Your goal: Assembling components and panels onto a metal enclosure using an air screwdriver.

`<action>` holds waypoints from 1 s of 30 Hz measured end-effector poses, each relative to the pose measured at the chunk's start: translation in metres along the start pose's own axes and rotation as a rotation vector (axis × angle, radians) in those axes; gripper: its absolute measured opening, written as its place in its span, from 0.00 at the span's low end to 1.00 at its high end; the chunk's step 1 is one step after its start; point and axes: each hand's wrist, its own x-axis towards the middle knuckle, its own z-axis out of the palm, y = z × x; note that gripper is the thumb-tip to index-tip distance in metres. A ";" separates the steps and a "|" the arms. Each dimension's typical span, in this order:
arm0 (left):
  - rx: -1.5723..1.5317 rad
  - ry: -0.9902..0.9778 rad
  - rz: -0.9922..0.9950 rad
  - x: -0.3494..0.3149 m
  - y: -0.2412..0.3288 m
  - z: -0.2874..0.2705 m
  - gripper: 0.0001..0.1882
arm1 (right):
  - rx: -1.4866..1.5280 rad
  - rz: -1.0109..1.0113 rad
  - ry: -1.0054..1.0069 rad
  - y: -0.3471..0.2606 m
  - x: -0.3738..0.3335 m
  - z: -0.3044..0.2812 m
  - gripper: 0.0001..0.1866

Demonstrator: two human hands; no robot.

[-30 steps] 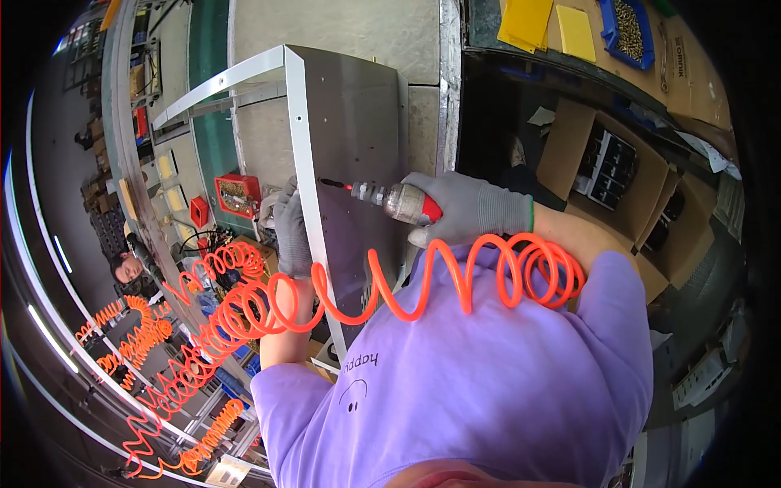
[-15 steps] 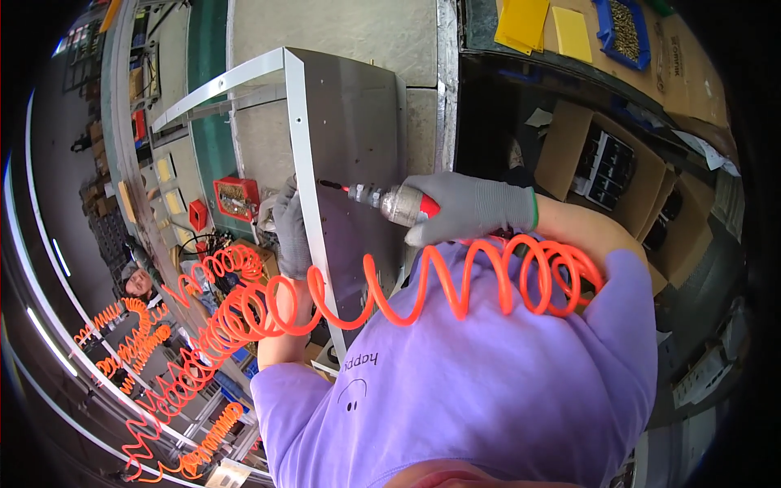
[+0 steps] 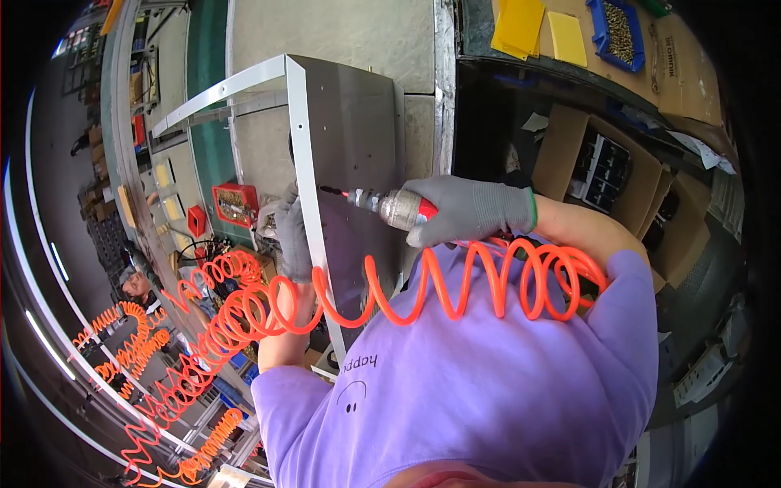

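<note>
My right hand, in a grey knit glove, is closed around a power screwdriver with a metallic body and a red section. Its dark bit points left, with the tip close to the inner side of a white flange on a grey sheet-metal casing. On the flange's outer side my left hand, gloved alike, has its fingers bent against the metal. The flange partly hides those fingers. Just beyond them a narrow dark piece shows beside the flange; its kind cannot be made out.
A coiled orange air hose stretches across my front. Red bins of small parts lie left of the casing. Far right are a blue bin of fasteners, yellow sheets and an open carton. Another person is at far left.
The casing has shifted slightly downward in view. The narrow dark piece beyond my left fingers now shows. Both hands stay nearly in place, with the screwdriver's bit still near the flange.
</note>
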 end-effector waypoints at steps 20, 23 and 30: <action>0.426 -0.220 0.400 -0.014 -0.010 0.007 0.13 | -0.353 -0.008 0.160 -0.024 -0.009 0.007 0.24; 0.449 -0.272 0.460 -0.012 -0.010 0.016 0.17 | -0.339 -0.026 0.182 -0.027 -0.019 0.008 0.26; -0.647 -0.542 0.450 0.101 0.124 -0.079 0.10 | 0.030 0.057 0.428 -0.015 -0.070 -0.024 0.24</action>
